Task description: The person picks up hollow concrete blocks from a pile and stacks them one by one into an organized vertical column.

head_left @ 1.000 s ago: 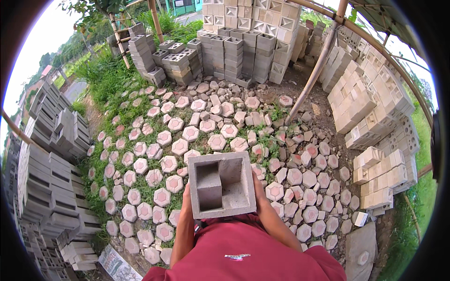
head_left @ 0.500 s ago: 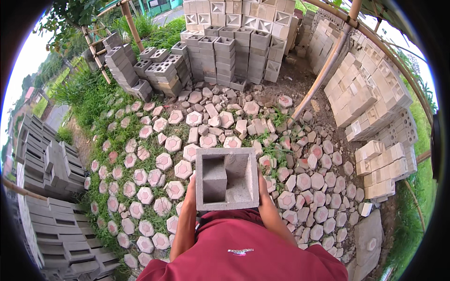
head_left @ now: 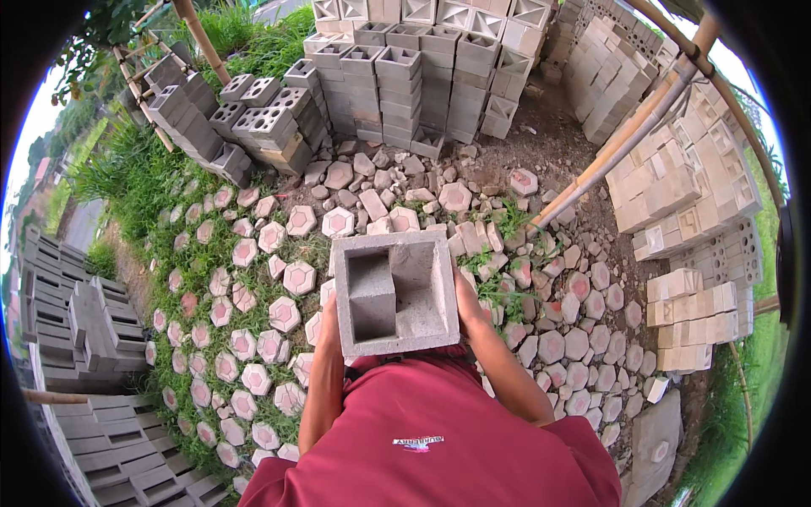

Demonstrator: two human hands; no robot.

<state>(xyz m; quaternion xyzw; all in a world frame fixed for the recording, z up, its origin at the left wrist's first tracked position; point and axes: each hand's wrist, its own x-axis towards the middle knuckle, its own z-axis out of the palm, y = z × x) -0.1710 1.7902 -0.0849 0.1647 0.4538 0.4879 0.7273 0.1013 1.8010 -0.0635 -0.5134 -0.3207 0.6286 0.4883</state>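
A grey concrete ventilation block (head_left: 425,314) is held out in front of my body between both hands. Its open face points up and shows a square frame with a stepped inner wall and deep hollows. My left hand (head_left: 328,325) presses against its left side, and my right hand (head_left: 467,302) grips the right side. Most of the fingers are hidden behind and under the block. Below it, my maroon shirt fills the lower middle of the view.
Hexagonal pavers (head_left: 298,277) and rubble cover the grassy ground. Grey hollow blocks (head_left: 399,84) stand stacked at the back, with pale blocks (head_left: 688,182) on the right. More grey blocks (head_left: 106,317) line the left. A leaning bamboo pole (head_left: 621,144) rises at right.
The block has risen slightly and shifted left in view, tilting a little, with both hands still on it. My view has turned somewhat, so the surroundings have shifted.
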